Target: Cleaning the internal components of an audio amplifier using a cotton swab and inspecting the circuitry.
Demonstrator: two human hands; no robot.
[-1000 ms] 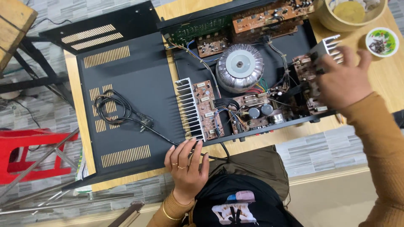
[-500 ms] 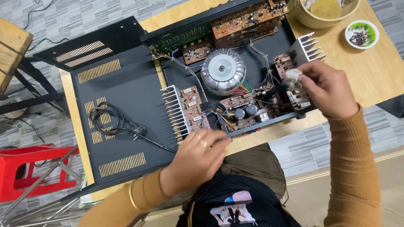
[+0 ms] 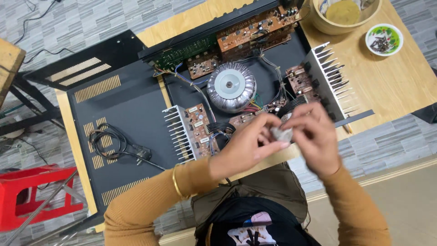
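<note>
At the far left a red plastic stool (image 3: 32, 193) stands on the grey tiled floor, beside the wooden table's (image 3: 400, 86) left end. On the table lies a black metal cover panel (image 3: 123, 136) with slotted vents, and a coiled black power cord (image 3: 114, 143) rests on it. Just right of the panel sits an opened amplifier chassis (image 3: 255, 86): a finned heat sink (image 3: 177, 132) with a brown circuit board against it at the near left, a round silver toroidal transformer (image 3: 231, 86) in the middle, and a second finned heat sink (image 3: 334, 77) at the right.

Over the chassis's near edge the person's two hands meet. The left hand (image 3: 246, 146), a gold bangle (image 3: 175, 182) on its wrist, has its fingers curled with thumb and forefinger closed on a small pale grey object (image 3: 281, 133); what it is cannot be told. The right hand (image 3: 316, 139) pinches the same object from the other side, fingers bent around it, so the piece is held between both hands, above the chassis front edge.

Further right, at the table's far corner, stand a beige bowl (image 3: 327, 25) with a yellowish mass inside and a small green-rimmed dish (image 3: 384, 40) of dark small parts.
</note>
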